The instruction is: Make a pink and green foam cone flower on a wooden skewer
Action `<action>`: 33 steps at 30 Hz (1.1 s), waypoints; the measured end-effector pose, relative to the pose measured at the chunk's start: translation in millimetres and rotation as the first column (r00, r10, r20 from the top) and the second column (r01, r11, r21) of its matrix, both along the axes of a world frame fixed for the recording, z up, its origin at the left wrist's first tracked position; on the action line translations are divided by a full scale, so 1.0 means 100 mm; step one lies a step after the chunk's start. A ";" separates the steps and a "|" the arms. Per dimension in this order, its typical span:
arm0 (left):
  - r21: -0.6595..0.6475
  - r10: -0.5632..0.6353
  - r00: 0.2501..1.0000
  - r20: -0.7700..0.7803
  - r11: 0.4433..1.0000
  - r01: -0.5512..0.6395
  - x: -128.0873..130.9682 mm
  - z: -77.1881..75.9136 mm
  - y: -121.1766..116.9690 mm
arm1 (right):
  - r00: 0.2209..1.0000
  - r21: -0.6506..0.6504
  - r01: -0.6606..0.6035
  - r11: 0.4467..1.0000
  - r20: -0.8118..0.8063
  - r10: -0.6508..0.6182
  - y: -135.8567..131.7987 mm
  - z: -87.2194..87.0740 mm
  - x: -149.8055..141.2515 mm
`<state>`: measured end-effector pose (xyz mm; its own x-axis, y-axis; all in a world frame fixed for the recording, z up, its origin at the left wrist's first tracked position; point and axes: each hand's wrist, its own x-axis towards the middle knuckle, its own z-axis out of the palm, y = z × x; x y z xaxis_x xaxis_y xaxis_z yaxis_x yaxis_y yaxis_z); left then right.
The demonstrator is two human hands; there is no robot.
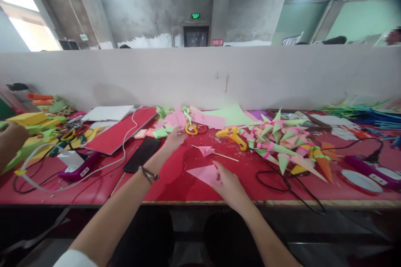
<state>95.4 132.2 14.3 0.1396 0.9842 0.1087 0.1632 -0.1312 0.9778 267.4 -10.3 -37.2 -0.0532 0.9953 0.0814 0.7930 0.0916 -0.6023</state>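
Observation:
My right hand (pixel 230 183) grips a pink paper triangle (pixel 202 173) by its right end, just above the red tabletop (pixel 175 187). Farther forward, my left hand (pixel 174 139) is stretched over the table, close to yellow-handled scissors (pixel 191 128) and small folded green pieces (pixel 160 132). Its fingers are smeared, and whether they hold anything is unclear. Between the hands lies a thin wooden stick (pixel 227 157) with a folded pink paper piece (pixel 206 150) on it. A yellow glue gun (pixel 232 134) rests beyond the stick.
A pile of pink, green and orange paper cones (pixel 282 144) lies at right, with a black cable (pixel 290 187) before it. A black phone (pixel 142 155), a red board (pixel 122 129) and a purple power strip (pixel 82 169) are at left. Another person's hand (pixel 14 137) shows at far left.

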 end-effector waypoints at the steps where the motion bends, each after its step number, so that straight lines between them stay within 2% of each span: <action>1: 0.015 -0.068 0.996 -0.049 0.998 0.069 0.01 -0.06 -0.14 | 1.000 0.001 -0.013 1.000 -0.003 0.013 -0.01 0.00 0.00; 4: 0.067 -0.257 0.947 -0.193 0.959 0.274 -0.02 -0.24 -0.57 | 0.998 0.065 0.023 0.998 0.064 -0.027 -0.02 0.00 0.00; 6: 0.182 -0.326 0.777 -0.539 0.855 0.485 -0.04 -0.37 -0.79 | 0.989 0.108 0.063 0.992 0.125 -0.076 -0.02 -0.01 -0.01; 7: 0.200 -0.279 0.716 -0.640 0.839 0.506 -0.04 -0.43 -0.87 | 0.986 0.111 0.069 0.991 0.141 -0.085 -0.02 -0.01 -0.02; 8: 0.221 -0.202 0.684 -0.701 0.850 0.478 -0.03 -0.49 -0.92 | 0.986 0.107 0.067 0.992 0.147 -0.082 -0.02 -0.01 -0.03; 10: 0.270 -0.071 0.659 -0.748 0.875 0.401 -0.01 -0.58 -0.97 | 0.989 0.096 0.046 0.994 0.138 -0.059 -0.02 -0.02 -0.03; 12: 0.294 -0.014 0.662 -0.749 0.889 0.350 0.02 -0.64 -0.98 | 0.991 0.114 0.021 0.993 0.128 -0.035 -0.02 -0.03 -0.04; 15: 0.302 0.001 0.648 -0.762 0.885 0.354 0.02 -0.63 -1.01 | 0.986 0.207 -0.002 0.978 0.166 -0.033 -0.04 -0.04 -0.04; 18: 0.280 0.052 0.504 -0.862 0.878 0.388 0.02 -0.56 -1.12 | 0.951 0.382 -0.026 0.924 0.294 -0.095 -0.08 0.00 -0.07; 20: 0.251 0.070 0.409 -0.910 0.878 0.408 0.04 -0.50 -1.23 | 0.906 0.472 -0.140 0.871 0.416 -0.080 -0.11 0.05 -0.10; 23: 0.220 0.062 0.353 -0.934 0.877 0.428 0.12 -0.43 -1.38 | 0.833 0.433 -0.356 0.828 0.548 0.072 -0.15 0.08 -0.14; 25: 0.206 0.053 0.340 -0.939 0.877 0.433 0.15 -0.39 -1.45 | 0.832 0.367 -0.391 0.844 0.534 0.153 -0.15 0.07 -0.15; 27: 0.225 0.067 0.336 -0.940 0.859 0.460 0.13 -0.36 -1.49 | 0.861 0.329 -0.363 0.872 0.476 0.179 -0.15 0.05 -0.12; 30: 0.289 0.099 0.341 -0.935 0.769 0.570 0.03 -0.35 -1.50 | 0.901 0.324 -0.327 0.888 0.390 0.189 -0.15 0.02 -0.04; 33: 0.287 0.058 0.341 -0.938 0.682 0.672 -0.09 -0.39 -1.48 | 0.939 0.303 -0.337 0.891 0.182 0.293 -0.19 -0.01 0.09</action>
<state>86.4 -15.8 -24.4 0.7809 0.6004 0.1722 0.6097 -0.7926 -0.0012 276.2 -29.0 -38.2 -0.3915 0.8434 0.3681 0.7573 0.5225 -0.3917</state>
